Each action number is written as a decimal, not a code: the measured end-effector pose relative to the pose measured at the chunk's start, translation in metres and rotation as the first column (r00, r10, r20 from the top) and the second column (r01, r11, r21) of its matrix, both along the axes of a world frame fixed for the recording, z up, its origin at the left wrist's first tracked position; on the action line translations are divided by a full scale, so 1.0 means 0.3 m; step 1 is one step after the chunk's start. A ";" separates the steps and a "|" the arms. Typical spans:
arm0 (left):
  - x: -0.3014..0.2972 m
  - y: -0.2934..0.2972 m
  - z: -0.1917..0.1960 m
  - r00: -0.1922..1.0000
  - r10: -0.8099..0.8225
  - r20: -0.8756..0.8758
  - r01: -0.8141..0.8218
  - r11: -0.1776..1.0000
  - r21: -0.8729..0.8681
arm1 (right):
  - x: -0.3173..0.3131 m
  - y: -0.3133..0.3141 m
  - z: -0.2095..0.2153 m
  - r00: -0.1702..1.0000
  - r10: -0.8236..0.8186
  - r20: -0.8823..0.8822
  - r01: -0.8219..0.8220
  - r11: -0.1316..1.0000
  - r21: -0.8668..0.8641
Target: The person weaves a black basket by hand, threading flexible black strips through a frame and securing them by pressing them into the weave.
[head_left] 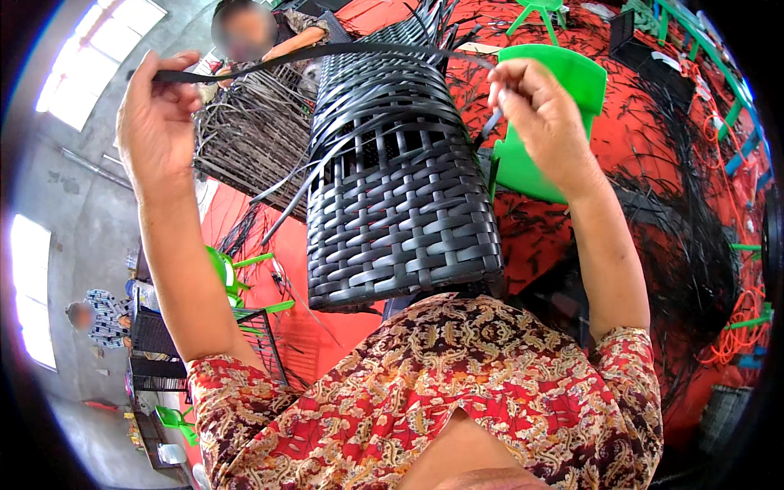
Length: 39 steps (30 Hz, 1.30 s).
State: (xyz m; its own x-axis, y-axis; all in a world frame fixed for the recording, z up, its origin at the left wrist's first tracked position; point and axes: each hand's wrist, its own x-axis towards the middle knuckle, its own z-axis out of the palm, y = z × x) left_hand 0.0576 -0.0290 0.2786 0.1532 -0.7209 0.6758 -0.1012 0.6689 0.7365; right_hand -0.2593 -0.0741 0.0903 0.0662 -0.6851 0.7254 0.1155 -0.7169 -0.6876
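Observation:
A black woven panel of flat plastic strips [400, 220] stretches away in front of me, tightly woven at the near end. Farther along, its strips lie loose, with gaps between them, and several ends stick out to the left. Above it a long dark strip [343, 51] arches between my raised hands. My left hand [159, 106] pinches the strip's left end between thumb and fingers. On the other side, my right hand [535, 102] is closed on the strip near its right end, in front of a green plastic chair; a short tail hangs below the fingers.
A green chair [559, 122] stands right of the weave. Beyond it, black strip bundles [686, 212] and scraps cover the red floor. At the far left a co-worker [306, 37] sits by another strip-covered frame [253, 131]. Another person [106, 314] is at the left, near dark racks.

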 end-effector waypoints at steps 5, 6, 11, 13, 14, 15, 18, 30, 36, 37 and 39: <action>-0.124 -0.070 -0.065 0.994 -0.016 0.112 -0.002 0.987 0.161 | -0.075 0.001 0.085 0.968 -0.249 0.022 0.250 0.963 -0.096; -0.111 -0.095 -0.083 0.989 -0.107 0.105 0.081 0.971 0.224 | -0.092 -0.004 0.090 0.945 -0.328 0.001 0.326 0.939 -0.109; -0.264 -0.072 -0.168 0.889 -0.458 0.027 0.398 0.799 0.450 | -0.130 -0.022 0.175 0.816 -0.577 0.036 0.571 0.793 -0.213; -0.366 -0.032 -0.181 0.873 -0.486 0.036 0.397 0.753 0.524 | -0.123 0.027 0.264 0.772 -0.635 0.017 0.612 0.736 -0.290; -0.378 -0.031 -0.190 0.848 -0.530 0.031 0.428 0.717 0.550 | -0.132 0.020 0.283 0.730 -0.683 0.021 0.628 0.658 -0.417; -0.391 -0.041 -0.192 0.825 -0.566 0.015 0.458 0.682 0.570 | -0.143 -0.003 0.300 0.684 -0.729 0.035 0.629 0.565 -0.535; -0.464 -0.024 -0.171 0.842 -0.539 -0.017 0.423 0.640 0.642 | -0.122 -0.018 0.335 0.616 -0.766 0.182 0.634 0.345 -0.692; -0.502 -0.020 -0.213 0.702 -0.699 0.136 0.540 0.646 0.539 | -0.083 0.190 0.243 0.862 -0.327 -0.387 0.239 0.936 -0.258; -0.340 -0.055 -0.230 0.422 -0.467 0.777 0.388 0.868 0.312 | -0.062 0.154 0.136 0.850 -0.362 -0.382 0.232 0.909 -0.345; -0.310 -0.063 -0.242 0.344 -0.333 0.878 0.374 0.906 0.198 | -0.056 0.152 0.118 0.847 -0.348 -0.402 0.226 0.920 -0.319; -0.272 -0.099 -0.268 0.162 -0.039 0.986 0.406 0.913 -0.031 | -0.053 0.163 0.099 0.812 -0.333 -0.479 0.262 0.942 -0.210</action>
State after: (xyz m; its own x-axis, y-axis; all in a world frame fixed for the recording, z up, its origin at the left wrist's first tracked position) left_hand -0.0241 -0.0586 0.1981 -0.8755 -0.3908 0.2841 -0.4074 0.9132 0.0007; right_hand -0.2753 -0.0251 0.1201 0.2525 -0.6346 0.7304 -0.4523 -0.7447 -0.4907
